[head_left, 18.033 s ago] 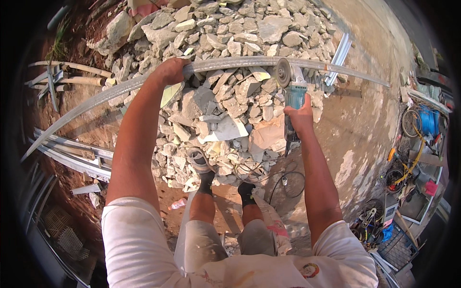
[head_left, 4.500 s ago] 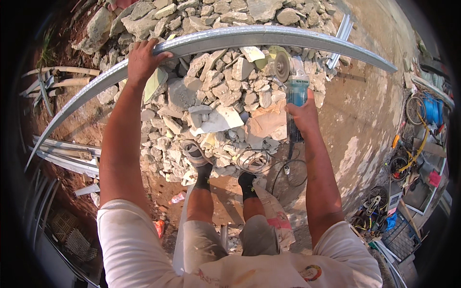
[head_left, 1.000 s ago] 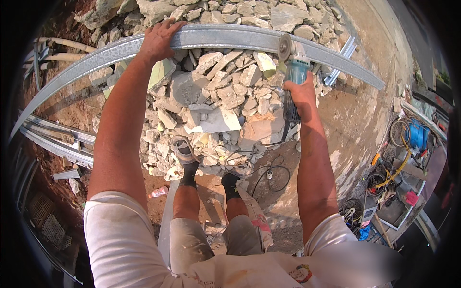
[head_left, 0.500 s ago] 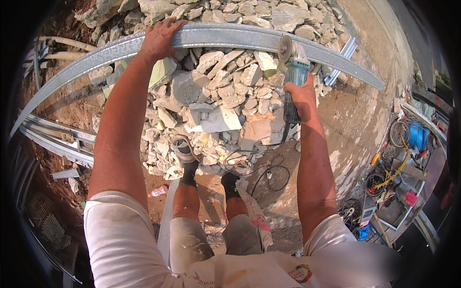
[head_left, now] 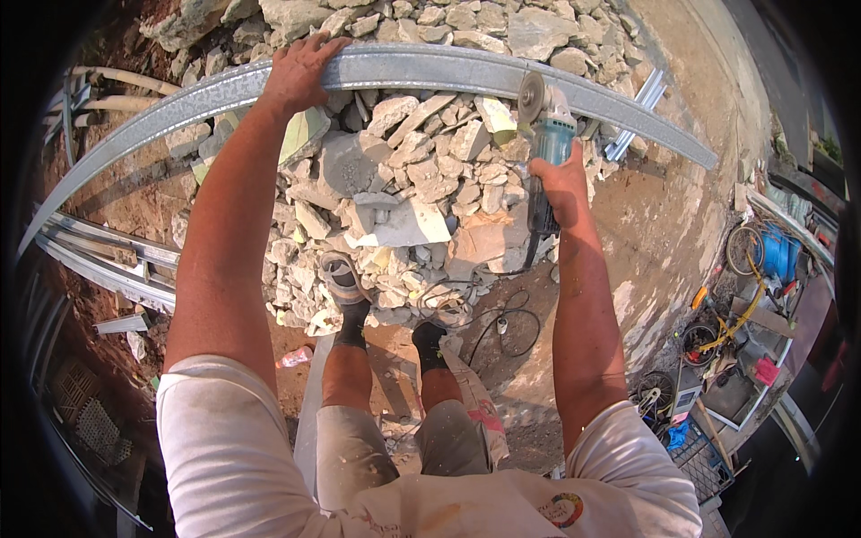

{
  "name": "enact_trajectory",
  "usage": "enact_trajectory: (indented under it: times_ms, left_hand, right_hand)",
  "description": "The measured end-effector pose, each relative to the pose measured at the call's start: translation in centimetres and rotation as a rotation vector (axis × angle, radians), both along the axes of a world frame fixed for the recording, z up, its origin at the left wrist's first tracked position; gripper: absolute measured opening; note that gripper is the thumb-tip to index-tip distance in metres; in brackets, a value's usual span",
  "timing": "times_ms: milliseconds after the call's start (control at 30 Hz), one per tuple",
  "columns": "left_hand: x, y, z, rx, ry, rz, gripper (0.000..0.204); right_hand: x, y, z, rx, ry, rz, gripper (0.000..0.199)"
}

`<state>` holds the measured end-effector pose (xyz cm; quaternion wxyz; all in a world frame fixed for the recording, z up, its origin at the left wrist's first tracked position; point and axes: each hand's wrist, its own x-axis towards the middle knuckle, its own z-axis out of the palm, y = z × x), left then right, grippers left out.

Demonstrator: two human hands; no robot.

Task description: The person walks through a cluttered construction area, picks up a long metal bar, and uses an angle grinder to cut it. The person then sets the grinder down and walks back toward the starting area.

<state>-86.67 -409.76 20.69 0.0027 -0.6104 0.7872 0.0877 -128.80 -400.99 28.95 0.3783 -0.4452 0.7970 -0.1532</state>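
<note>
A long galvanized metal channel (head_left: 421, 70) spans the view over the rubble, its ends curved downward by the lens. My left hand (head_left: 303, 73) lies over the channel left of its middle, fingers over its top edge and gripping it. In my right hand (head_left: 563, 184) is a teal angle grinder (head_left: 554, 143), held by its body. The grinder's round disc (head_left: 532, 92) is at the channel's near edge, right of the middle; whether it touches the metal I cannot tell. A black power cord (head_left: 531, 253) hangs from the grinder's rear.
Broken concrete rubble (head_left: 421, 148) lies beneath the channel and around my feet. More metal profiles (head_left: 112, 260) lie at the left, and short ones (head_left: 635, 117) at the right. Coiled cable (head_left: 516, 332) rests on the ground. Assorted clutter with a blue drum (head_left: 782, 254) stands far right.
The grinder has shifted slightly left and its disc is turned a little more toward view. My left hand and the channel stay in place.
</note>
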Motion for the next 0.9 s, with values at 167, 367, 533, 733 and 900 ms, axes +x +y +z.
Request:
enact_trajectory:
  times_ms: [167, 367, 533, 733, 900]
  left_hand:
    - [-0.1, -0.1, 0.3, 0.003, 0.012, 0.001, 0.100]
    - [-0.3, 0.0, 0.6, 0.019, 0.024, 0.008, 0.101]
    - [-0.2, 0.0, 0.5, 0.012, 0.007, 0.012, 0.101]
    - [-0.4, 0.0, 0.8, 0.041, 0.003, 0.020, 0.102]
    - [-0.4, 0.0, 0.8, 0.025, -0.004, 0.019, 0.100]
  right_hand:
    - [-0.5, 0.4, -0.6, -0.008, -0.021, -0.001, 0.066]
    - [-0.5, 1.0, -0.5, -0.049, -0.068, 0.005, 0.063]
    - [-0.7, 1.1, -1.0, -0.038, -0.095, -0.006, 0.063]
    - [-0.4, 1.1, -0.6, -0.047, -0.086, 0.003, 0.063]
    - [-0.6, 1.3, -0.6, -0.056, -0.112, 0.015, 0.062]
